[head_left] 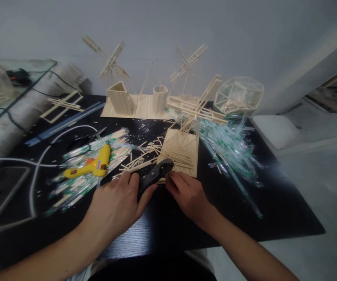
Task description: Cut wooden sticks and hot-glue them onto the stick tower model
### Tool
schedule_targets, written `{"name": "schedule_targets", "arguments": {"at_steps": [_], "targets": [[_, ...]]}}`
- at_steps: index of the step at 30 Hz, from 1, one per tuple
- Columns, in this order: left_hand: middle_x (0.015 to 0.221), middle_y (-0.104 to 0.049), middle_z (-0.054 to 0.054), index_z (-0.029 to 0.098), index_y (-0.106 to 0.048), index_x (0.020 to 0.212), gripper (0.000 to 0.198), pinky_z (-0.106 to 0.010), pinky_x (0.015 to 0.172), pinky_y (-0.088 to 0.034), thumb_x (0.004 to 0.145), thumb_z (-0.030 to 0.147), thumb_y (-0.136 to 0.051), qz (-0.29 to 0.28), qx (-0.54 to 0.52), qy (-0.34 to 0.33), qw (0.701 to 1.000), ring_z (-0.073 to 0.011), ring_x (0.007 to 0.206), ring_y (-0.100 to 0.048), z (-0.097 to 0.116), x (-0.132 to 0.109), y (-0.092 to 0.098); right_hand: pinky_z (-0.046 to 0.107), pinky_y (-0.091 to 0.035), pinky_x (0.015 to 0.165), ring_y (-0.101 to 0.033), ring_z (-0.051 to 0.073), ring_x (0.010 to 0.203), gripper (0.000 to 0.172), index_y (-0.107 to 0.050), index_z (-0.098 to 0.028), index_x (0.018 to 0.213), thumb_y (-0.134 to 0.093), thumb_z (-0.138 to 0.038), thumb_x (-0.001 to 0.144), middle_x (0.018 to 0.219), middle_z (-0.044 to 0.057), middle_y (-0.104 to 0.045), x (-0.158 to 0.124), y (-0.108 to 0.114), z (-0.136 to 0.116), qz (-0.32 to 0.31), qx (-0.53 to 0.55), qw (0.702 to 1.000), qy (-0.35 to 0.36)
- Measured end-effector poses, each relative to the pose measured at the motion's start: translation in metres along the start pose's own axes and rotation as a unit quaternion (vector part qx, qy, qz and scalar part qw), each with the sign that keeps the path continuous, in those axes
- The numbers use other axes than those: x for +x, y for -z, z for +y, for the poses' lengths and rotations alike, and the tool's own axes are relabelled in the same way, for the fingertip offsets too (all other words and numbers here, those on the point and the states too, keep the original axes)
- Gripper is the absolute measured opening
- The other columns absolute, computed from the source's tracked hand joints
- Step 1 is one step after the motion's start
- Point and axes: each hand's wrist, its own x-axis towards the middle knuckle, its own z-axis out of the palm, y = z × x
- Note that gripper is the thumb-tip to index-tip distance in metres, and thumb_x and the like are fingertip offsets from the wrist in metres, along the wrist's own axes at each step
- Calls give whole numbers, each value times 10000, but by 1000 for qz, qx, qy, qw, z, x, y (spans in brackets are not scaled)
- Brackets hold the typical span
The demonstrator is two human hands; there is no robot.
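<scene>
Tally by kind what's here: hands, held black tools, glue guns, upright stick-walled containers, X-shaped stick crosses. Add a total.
Hands: 2
Held black tool: 1
Glue gun: 1
Stick-walled containers: 2
Stick crosses: 4
Total: 10

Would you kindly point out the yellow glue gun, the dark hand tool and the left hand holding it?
Yellow glue gun (pixel 100 163), head view: on its yellow body.
Dark hand tool (pixel 152 175), head view: on its middle.
Left hand (pixel 115 198), head view: on its back.

Left grip (pixel 115 199) curled closed, thumb (pixel 146 199) extended; right grip (pixel 189 195) with fingers (pixel 178 182) bent inward; forearms (pixel 63 246) converging.
</scene>
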Motion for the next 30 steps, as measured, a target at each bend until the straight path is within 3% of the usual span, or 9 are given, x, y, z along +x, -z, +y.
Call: {"name": "schedule_targets", "arguments": {"at_steps": [7, 11, 13, 16, 19, 22, 26, 30], "targets": [[809, -718, -138, 163, -645, 869, 640, -343, 511, -342, 1026, 645, -254, -28, -17, 11, 999, -337, 675, -719, -4, 11, 3, 260, -565, 693, -696, 167, 694, 181, -706, -144, 965, -540, -174, 1030, 790, 72, -729, 0, -5, 4, 27, 34, 998, -36], [817, -733, -114, 196, -619, 828, 636, -374, 579, -390, 1025, 651, -220, -43, -72, 33, 996, -346, 736, -726, -18, 22, 10, 268, -590, 718, -711, 165, 698, 134, -741, -168, 945, -624, -223, 979, 801, 60, -761, 5, -3, 1, 28, 145, 979, -142], [812, -720, -98, 205, -596, 813, 626, -387, 620, -419, 1026, 648, -207, -32, -104, 30, 994, -331, 758, -718, -24, 25, 12, 263, -600, 674, -713, 158, 664, 156, -754, -172, 932, -663, -296, 957, 790, 54, -768, 9, 0, -1, -7, 259, 936, -239], [844, -696, -90, 206, -587, 844, 603, -401, 664, -451, 1018, 658, -227, -4, -127, 5, 992, -319, 797, -702, -27, 27, 9, 274, -624, 637, -718, 159, 647, 261, -756, -162, 944, -706, -417, 923, 766, 48, -763, 14, 6, -5, -40, 416, 845, -333], [917, -691, -95, 199, -622, 934, 590, -419, 707, -480, 1004, 673, -279, 19, -126, -26, 992, -320, 851, -694, -27, 26, 1, 283, -637, 624, -709, 151, 631, 299, -750, -154, 880, -756, -453, 874, 739, 34, -745, 17, 8, -6, -64, 494, 791, -355], [982, -694, -107, 194, -660, 1034, 586, -427, 744, -502, 1004, 660, -306, 40, -114, -48, 992, -317, 890, -694, -28, 25, -6, 268, -636, 596, -716, 149, 647, 277, -745, -147, 866, -785, -422, 851, 740, 29, -739, 18, 8, -5, -62, 534, 761, -363], [983, -687, -111, 189, -681, 1088, 593, -415, 742, -511, 999, 662, -335, 47, -94, -64, 992, -301, 869, -689, -32, 27, -11, 246, -628, 578, -715, 140, 646, 242, -746, -140, 870, -800, -374, 840, 739, 27, -741, 16, 6, -4, -52, 547, 753, -362], [956, -672, -115, 177, -694, 1091, 614, -412, 707, -509, 989, 679, -356, 60, -63, -76, 993, -299, 824, -679, -34, 25, -13, 238, -620, 588, -701, 128, 630, 222, -747, -141, 856, -788, -359, 845, 731, 24, -736, 17, 6, -4, -54, 526, 771, -356]]}}
